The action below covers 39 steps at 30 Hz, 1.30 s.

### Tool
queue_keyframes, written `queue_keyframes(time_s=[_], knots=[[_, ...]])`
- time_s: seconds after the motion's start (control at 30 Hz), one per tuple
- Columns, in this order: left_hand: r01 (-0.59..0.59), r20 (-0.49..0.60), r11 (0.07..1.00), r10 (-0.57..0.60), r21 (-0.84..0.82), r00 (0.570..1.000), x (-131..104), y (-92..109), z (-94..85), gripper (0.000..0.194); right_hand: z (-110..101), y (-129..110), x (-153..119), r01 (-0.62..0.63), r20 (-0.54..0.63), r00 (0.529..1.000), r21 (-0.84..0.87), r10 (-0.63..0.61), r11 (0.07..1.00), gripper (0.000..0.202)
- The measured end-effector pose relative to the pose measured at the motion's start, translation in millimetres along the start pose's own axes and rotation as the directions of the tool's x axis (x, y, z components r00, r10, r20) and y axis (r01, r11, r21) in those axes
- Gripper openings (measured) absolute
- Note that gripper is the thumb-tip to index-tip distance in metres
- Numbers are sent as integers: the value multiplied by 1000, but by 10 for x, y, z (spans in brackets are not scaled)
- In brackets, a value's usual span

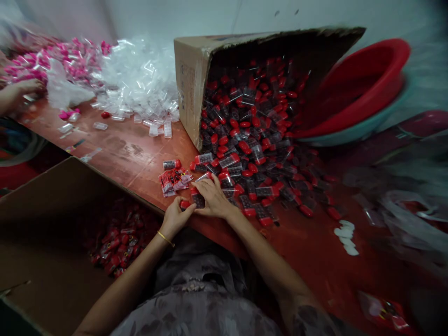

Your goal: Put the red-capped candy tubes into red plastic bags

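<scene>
My left hand [177, 215], with a gold bangle at the wrist, pinches a small red-capped container [185, 204] near the table's front edge. Close beside it, my right hand [213, 198] has its fingers curled over a clear container with a red end [204, 177]. Another dark container [198, 198] lies between the two hands. Just behind my left hand sits a pile of small red printed packets [174, 181], with one red-capped container [171, 164] lying behind it. To the right, many clear containers with red caps [245, 148] spill from a tipped cardboard box [192, 88].
Clear plastic cases [140, 74] and pink pieces [75, 58] are heaped at the back left, near another person's hand [26, 91]. An open carton [38, 233] with red items stands below the table edge. Red basins [364, 88] and white discs [346, 237] are at the right.
</scene>
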<state>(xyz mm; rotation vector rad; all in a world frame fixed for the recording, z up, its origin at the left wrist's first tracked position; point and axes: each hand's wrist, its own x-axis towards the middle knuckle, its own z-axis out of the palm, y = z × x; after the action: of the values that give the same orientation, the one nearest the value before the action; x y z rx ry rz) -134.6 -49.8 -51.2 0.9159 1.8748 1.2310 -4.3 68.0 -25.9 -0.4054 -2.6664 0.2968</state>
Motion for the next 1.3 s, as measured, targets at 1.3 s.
queue_keyframes(time_s=[1.3], knots=[[344,275,753,-222,-562,935,-233,437,372,55,-527,-141,-1778,-594,-252,803,-422,541,685,73]])
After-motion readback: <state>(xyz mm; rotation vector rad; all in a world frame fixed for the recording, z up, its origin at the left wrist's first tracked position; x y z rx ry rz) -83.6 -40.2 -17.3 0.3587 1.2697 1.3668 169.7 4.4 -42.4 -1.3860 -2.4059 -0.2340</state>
